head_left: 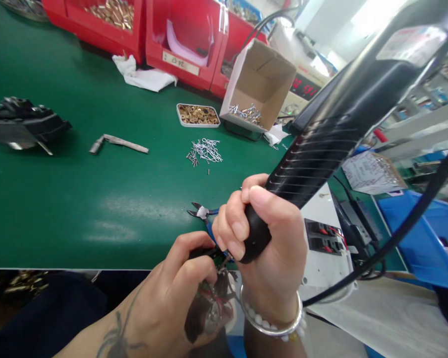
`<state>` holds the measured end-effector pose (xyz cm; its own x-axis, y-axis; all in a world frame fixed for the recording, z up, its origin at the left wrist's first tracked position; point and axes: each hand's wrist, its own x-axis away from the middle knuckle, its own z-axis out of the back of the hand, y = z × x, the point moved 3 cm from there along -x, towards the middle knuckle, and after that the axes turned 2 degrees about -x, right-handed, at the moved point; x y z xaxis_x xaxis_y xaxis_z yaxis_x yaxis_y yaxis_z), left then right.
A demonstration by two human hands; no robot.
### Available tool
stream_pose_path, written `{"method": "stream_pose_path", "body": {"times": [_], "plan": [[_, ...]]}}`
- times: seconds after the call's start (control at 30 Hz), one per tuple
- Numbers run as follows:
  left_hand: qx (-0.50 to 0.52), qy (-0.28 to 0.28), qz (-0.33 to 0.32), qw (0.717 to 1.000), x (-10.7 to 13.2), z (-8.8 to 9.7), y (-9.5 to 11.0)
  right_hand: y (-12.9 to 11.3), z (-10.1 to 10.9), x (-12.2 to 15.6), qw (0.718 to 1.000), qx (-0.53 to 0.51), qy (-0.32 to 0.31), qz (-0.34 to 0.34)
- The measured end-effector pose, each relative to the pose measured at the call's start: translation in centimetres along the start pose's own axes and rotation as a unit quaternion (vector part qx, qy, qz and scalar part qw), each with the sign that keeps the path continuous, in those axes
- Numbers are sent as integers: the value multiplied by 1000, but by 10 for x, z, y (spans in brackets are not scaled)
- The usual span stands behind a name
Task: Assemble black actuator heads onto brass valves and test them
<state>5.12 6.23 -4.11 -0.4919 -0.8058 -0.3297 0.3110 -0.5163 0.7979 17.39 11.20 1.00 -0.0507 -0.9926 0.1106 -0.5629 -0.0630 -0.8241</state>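
My right hand point(272, 228) is wrapped around the lower end of a long black tool point(317, 129) with a ribbed grip, which looks like an electric screwdriver. It slants up to the right, close to the camera. Below its lower end, my left hand point(175, 293) is closed on a small dark part point(224, 278) with red wires and some metal; my fingers cover much of it. The tool's tip is mostly hidden between the hands. Just beyond them on the green bench lie side cutters point(202, 212) with blue handles, partly behind my right hand.
Cotter pins point(208, 149) and small screws lie on the green bench point(115, 199). Behind are a tray of brass parts point(197, 115), a cardboard box point(259, 84) and red bins point(182, 64). A bent metal piece point(121, 142) lies left. A black cable point(392, 233) crosses the right side.
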Motion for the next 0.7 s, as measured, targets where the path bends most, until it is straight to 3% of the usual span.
{"method": "stream_pose_path", "body": {"times": [0.2,0.7], "plan": [[26,-36,9,999,-6,0,-1,-2,-1,3,1000,0,-7,4],[23,-34,-10,999,-5,2,1,-3,1,8,1000,-3,17,25]]}}
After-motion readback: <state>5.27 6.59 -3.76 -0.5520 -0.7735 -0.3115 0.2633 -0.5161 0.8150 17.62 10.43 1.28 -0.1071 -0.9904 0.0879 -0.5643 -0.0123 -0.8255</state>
